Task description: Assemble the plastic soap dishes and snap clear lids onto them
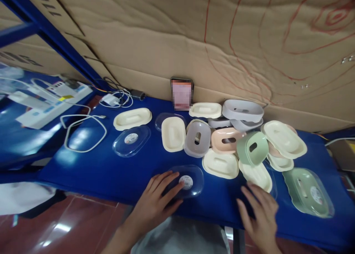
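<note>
My left hand [156, 200]: fingers spread flat on clear lid [186, 180], pinning it to worktop [111, 172]. Right hand [259, 209]: fingers apart, beside cream tray [256, 175].

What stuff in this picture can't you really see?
Head view, the only one:
- Phone screen: blurred out, unreadable.
- Round label on the clear lid: too small to read; left hand covers part of the lid.
- Grey trays at the back: lower ones hidden by the top one.
- Right hand: cut by the bottom edge.
- Left-side boxes: blurred.
</note>
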Available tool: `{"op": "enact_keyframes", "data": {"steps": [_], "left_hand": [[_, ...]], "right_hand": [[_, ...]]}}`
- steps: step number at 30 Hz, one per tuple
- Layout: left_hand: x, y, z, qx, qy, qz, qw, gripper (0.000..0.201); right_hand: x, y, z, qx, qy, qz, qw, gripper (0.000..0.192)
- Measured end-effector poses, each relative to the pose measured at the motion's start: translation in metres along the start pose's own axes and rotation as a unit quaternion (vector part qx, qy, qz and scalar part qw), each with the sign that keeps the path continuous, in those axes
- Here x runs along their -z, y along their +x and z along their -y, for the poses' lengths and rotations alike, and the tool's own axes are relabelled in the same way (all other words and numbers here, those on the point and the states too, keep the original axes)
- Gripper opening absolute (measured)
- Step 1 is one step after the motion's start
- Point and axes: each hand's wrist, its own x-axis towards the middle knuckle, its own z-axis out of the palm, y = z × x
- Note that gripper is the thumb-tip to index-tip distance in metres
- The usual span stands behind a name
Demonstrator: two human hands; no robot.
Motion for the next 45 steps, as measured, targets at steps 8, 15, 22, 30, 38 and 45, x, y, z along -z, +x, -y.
{"op": "enact_keyframes", "data": {"steps": [8, 15, 22, 30, 38, 45], "left_hand": [[0.002, 0.002, 0.003, 0.061, -0.056, 0.044, 0.996, 0.043], [0.005, -0.006, 0.01, 0.107, -0.094, 0.027, 0.989, 0.049], [-0.004, -0.013, 0.023, 0.164, -0.207, -0.034, 0.964, 0.072], [-0.007, -0.014, 0.022, 0.131, -0.18, -0.016, 0.975, 0.046], [-0.008, -0.012, 0.02, 0.085, -0.102, -0.069, 0.989, 0.032], [-0.01, -0.013, 0.017, 0.123, -0.109, -0.032, 0.986, 0.07]], "right_hand": [[-0.055, 0.111, 0.08, 0.104, 0.018, 0.093, 0.99, 0.06], [-0.074, 0.149, 0.088, 0.115, 0.013, 0.077, 0.99, 0.037], [-0.027, 0.093, 0.075, 0.119, 0.125, 0.15, 0.974, 0.041], [-0.047, 0.073, 0.083, 0.14, 0.141, 0.203, 0.959, 0.042], [-0.064, 0.073, 0.087, 0.183, 0.157, 0.176, 0.954, 0.043], [-0.065, 0.062, 0.076, 0.148, 0.181, 0.112, 0.966, 0.047]]}}
